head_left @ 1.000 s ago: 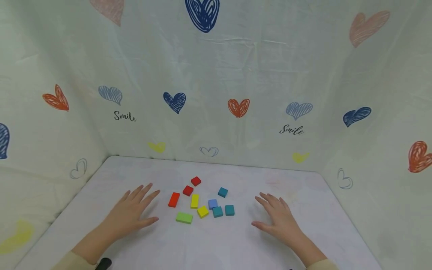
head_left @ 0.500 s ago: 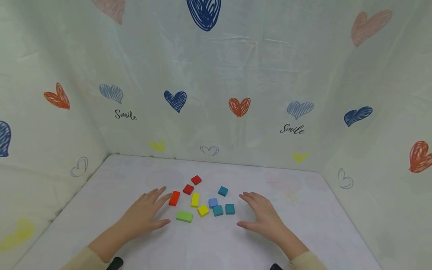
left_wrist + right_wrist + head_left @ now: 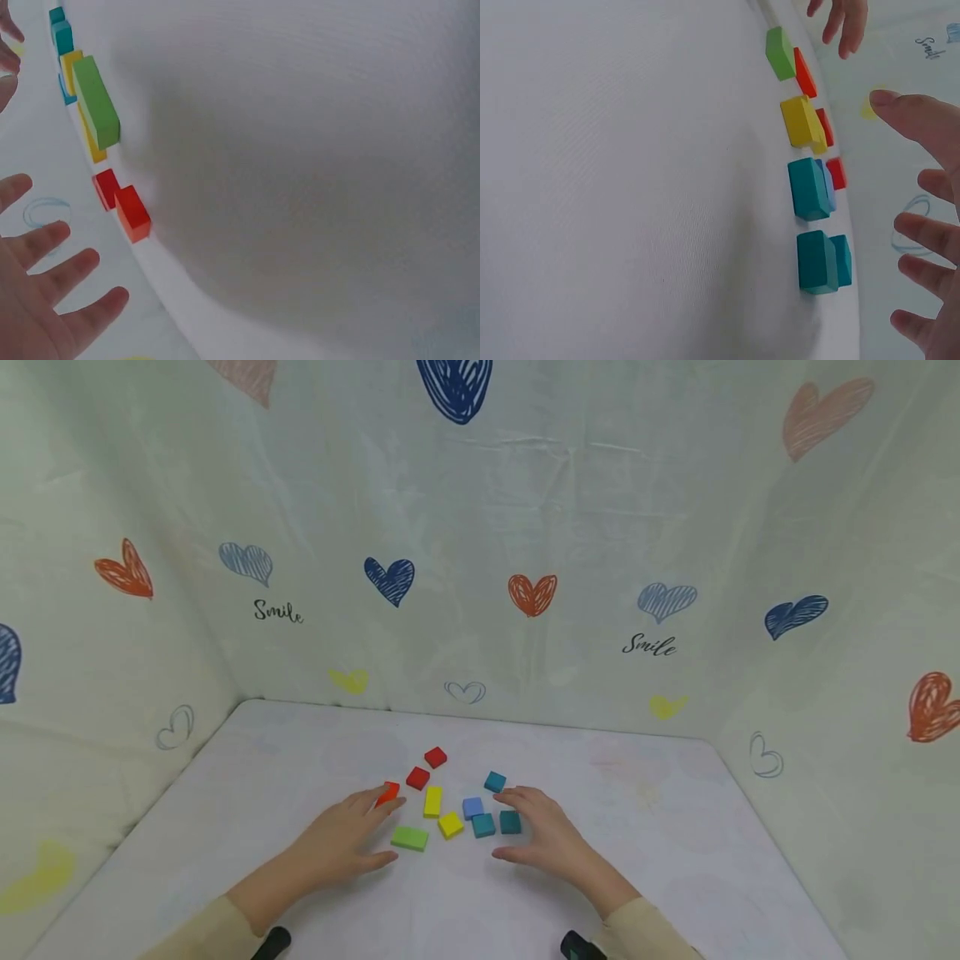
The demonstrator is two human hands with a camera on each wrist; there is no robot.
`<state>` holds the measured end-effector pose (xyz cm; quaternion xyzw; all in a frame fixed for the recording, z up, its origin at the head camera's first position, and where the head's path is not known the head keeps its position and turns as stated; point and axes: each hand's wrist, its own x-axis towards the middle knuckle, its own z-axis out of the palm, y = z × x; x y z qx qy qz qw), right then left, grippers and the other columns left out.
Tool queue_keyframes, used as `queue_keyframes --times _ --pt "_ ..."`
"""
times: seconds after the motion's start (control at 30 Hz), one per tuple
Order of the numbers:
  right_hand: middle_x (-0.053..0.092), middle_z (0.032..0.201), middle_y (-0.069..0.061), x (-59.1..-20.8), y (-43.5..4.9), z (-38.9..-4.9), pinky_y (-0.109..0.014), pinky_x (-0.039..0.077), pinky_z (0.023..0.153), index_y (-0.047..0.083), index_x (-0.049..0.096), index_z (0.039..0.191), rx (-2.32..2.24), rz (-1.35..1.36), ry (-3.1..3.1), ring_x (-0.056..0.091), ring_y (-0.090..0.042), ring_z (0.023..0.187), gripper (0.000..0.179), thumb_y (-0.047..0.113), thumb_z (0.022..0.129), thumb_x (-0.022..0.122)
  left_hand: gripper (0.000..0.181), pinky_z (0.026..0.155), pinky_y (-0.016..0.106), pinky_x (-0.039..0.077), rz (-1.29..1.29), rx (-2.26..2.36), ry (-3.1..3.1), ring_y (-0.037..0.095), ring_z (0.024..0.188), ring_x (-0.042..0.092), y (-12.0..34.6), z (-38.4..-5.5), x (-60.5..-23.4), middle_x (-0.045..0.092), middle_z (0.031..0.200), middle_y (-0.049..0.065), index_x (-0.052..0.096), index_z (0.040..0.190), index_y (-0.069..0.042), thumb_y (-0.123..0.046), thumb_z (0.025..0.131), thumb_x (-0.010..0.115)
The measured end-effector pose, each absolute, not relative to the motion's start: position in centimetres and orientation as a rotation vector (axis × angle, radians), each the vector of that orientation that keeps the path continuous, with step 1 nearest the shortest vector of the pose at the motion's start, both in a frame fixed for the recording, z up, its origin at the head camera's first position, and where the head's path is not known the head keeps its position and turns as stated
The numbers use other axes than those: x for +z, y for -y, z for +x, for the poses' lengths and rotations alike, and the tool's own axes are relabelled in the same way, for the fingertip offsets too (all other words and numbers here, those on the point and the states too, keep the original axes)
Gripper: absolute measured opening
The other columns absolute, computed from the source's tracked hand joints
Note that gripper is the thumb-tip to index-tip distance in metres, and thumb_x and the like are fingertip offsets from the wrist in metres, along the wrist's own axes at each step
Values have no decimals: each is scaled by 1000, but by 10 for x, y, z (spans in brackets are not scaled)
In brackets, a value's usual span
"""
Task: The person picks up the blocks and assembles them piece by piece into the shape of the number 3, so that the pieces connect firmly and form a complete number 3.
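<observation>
Small coloured blocks lie loose in the middle of the table. My left hand, fingers spread, hovers at their left side; its fingers overlap the orange-red block in the head view, and its thumb is near the green block. On the other side my right hand is spread too, nearest the teal blocks. Neither hand holds anything. Between them lie a tall yellow block, a square yellow block and a blue block. Two red blocks sit farther back.
The white table meets a pale curtain printed with hearts and "Smile" at its back and both sides. Dark straps or camera parts show at the wrists, below the cream sleeves.
Both hands have moved inward towards the blocks, the left one rightward and the right one leftward. The blocks lie as before.
</observation>
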<state>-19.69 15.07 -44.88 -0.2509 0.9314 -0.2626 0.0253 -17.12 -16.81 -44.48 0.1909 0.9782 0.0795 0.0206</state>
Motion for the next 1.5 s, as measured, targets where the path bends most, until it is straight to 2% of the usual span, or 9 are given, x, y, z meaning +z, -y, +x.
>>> queue_keyframes --times 0.33,0.53,0.7,0.97,1.5 --pt "54 133 2 -453 -123 -206 -45 43 100 21 56 135 -840 -785 -2767 45 -22 125 64 33 78 83 63 90 47 49 582 211 -2941 26 112 53 156 -179 -448 58 123 6 61 128 -18 -48 75 80" --pt "58 125 10 -455 -107 -214 -39 44 98 24 61 130 -767 -841 -2770 47 -16 120 58 34 78 83 55 86 45 51 572 207 -2924 24 104 56 153 -185 -448 61 114 4 65 121 -16 -40 75 82" --pt "59 121 11 -459 -98 -220 -35 44 97 24 64 126 -720 -874 -2773 49 -13 115 52 34 79 82 48 84 42 51 542 207 -2905 21 97 57 154 -190 -449 62 106 1 68 114 -17 -35 74 84" --pt "62 117 14 -464 -90 -225 -44 36 102 25 68 120 -674 -920 -2787 48 -12 115 44 33 79 82 38 82 40 51 499 262 -2872 17 87 53 155 -196 -450 58 93 -4 69 104 -19 -29 72 86" --pt "63 112 13 -474 -86 -231 -38 38 98 23 70 116 -708 -907 -2806 48 -13 112 34 22 83 79 29 77 35 50 528 265 -2884 14 81 51 155 -199 -453 56 88 -6 68 98 -18 -23 76 84"
